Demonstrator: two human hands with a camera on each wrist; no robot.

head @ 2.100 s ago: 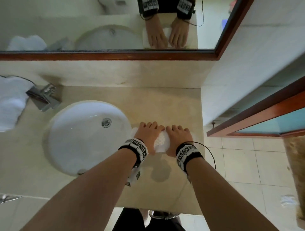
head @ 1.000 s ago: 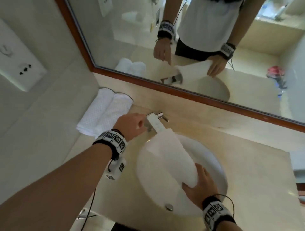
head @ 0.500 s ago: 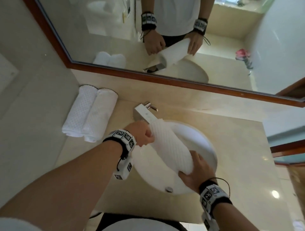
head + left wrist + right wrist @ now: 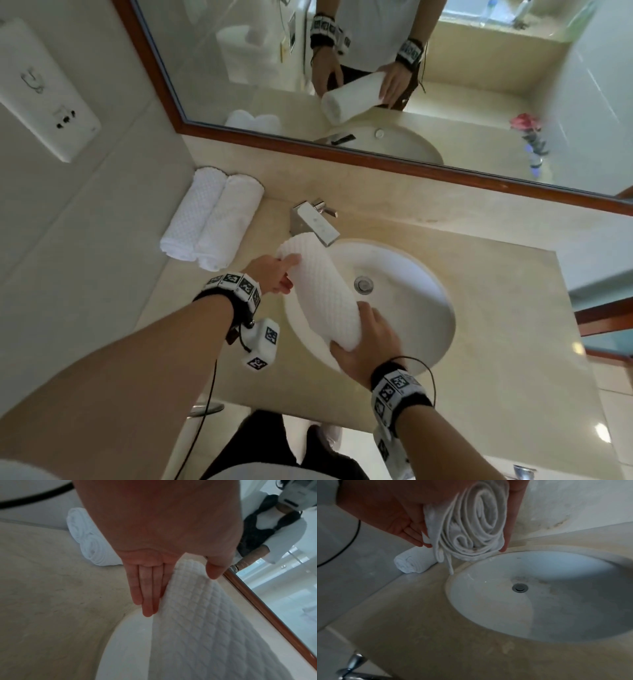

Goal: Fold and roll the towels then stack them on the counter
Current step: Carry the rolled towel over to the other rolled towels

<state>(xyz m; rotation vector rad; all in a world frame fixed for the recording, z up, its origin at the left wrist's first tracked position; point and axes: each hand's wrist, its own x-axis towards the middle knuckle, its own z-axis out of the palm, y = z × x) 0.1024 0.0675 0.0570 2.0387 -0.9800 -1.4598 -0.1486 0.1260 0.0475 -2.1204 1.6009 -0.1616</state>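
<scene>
A rolled white waffle towel (image 4: pixel 322 291) hangs slanted above the sink basin (image 4: pixel 411 308), its far end close to the faucet (image 4: pixel 313 222). My left hand (image 4: pixel 277 274) holds that far end, straight fingers (image 4: pixel 145 591) along one side and the thumb on the other. My right hand (image 4: pixel 366 342) grips the near end; the right wrist view shows the towel's spiral end (image 4: pixel 476 520) between thumb and fingers, with loose edges dangling. Two rolled towels (image 4: pixel 212 222) lie side by side on the counter at the left wall.
The beige counter (image 4: pixel 496 325) runs around the round basin, with a wood-framed mirror (image 4: pixel 376 68) behind it. A white socket panel (image 4: pixel 44 99) is on the left wall. The counter's front edge is just below my wrists.
The towel went from lying on the counter right of the sink to being held in both hands over the basin. In the last half second its far end moved left, nearer the two rolled towels.
</scene>
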